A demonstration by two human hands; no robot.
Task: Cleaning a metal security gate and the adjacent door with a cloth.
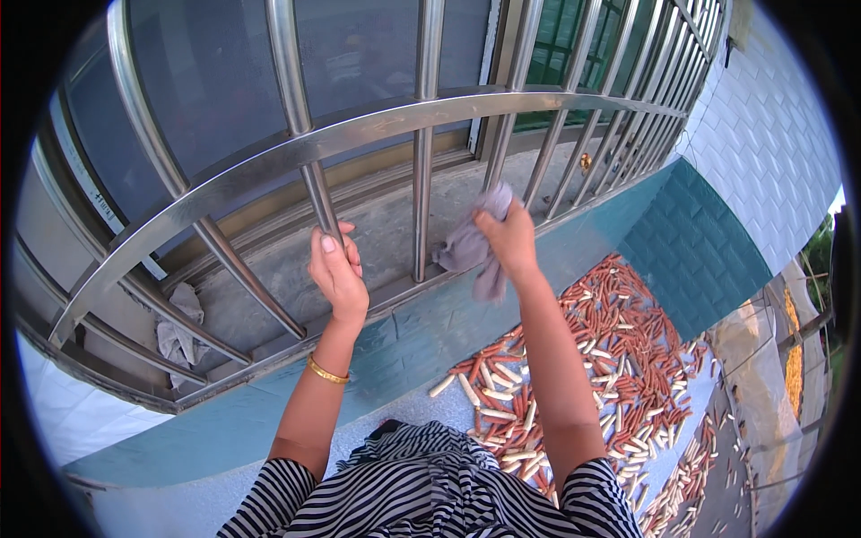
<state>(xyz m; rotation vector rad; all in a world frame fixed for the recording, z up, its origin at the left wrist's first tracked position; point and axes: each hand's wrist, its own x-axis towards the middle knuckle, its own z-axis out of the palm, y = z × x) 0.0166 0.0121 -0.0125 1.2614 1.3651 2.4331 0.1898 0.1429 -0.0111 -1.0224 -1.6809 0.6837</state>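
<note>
My left hand [338, 270] is wrapped around the lower part of a stainless steel window bar [319, 195], just above the sill. In my right hand [509, 237] is a greyish-purple cloth [464, 247], bunched over a bar's lower part with one end hanging down. Hand and cloth are slightly blurred. Between my hands stands another upright bar [422, 202]. A flat metal crossbar [377, 120] runs over both hands and joins the bars. Behind the bars is a dusty concrete window sill [383, 225].
A second, crumpled grey cloth [181, 326] lies on the sill at left. Blue wall tiles [403, 329] run below the bars. Many red and pale corn cobs [625, 336] cover the ground at right. Beyond them are plastic sheeting [746, 336] and yellow corn [794, 363].
</note>
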